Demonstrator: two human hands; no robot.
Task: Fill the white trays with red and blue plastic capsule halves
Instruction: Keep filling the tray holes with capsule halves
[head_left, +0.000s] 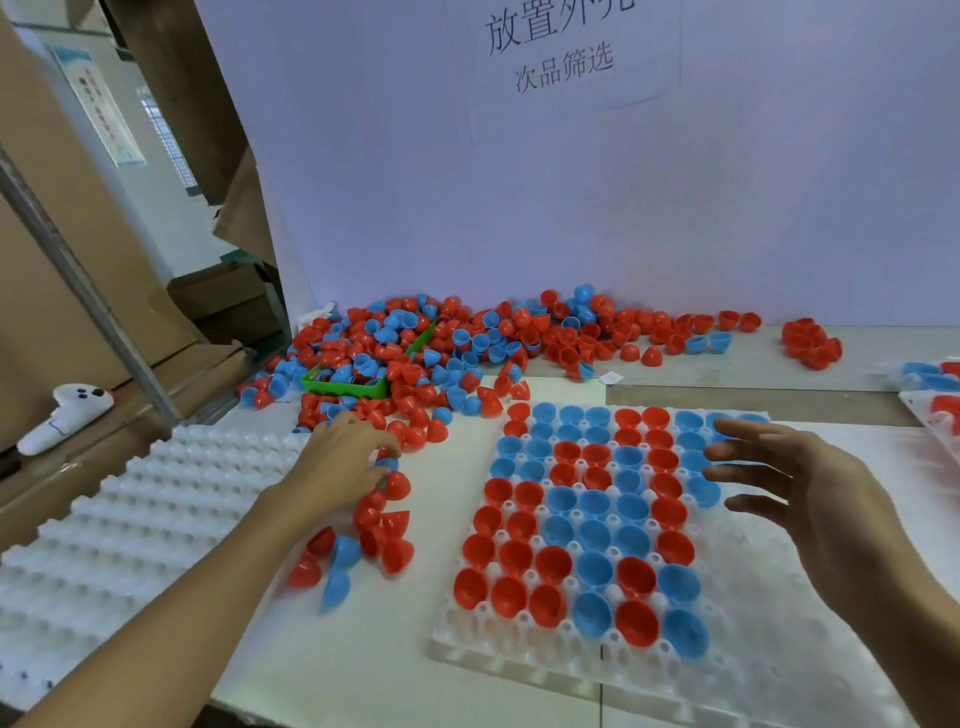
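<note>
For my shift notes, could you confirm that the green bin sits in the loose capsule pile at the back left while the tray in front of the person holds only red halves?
Not quite: the head view shows the tray holds both red and blue halves. The green bin is indeed in the loose pile at the back left.

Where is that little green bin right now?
The green bin sits at the back left of the table, half buried in the capsule pile, just beyond the left hand.

filled tray (587, 525) sits right of stacked trays (130, 519), w/ capsule pile (441, 348) behind, prob. burying a bin (343, 387).
</note>
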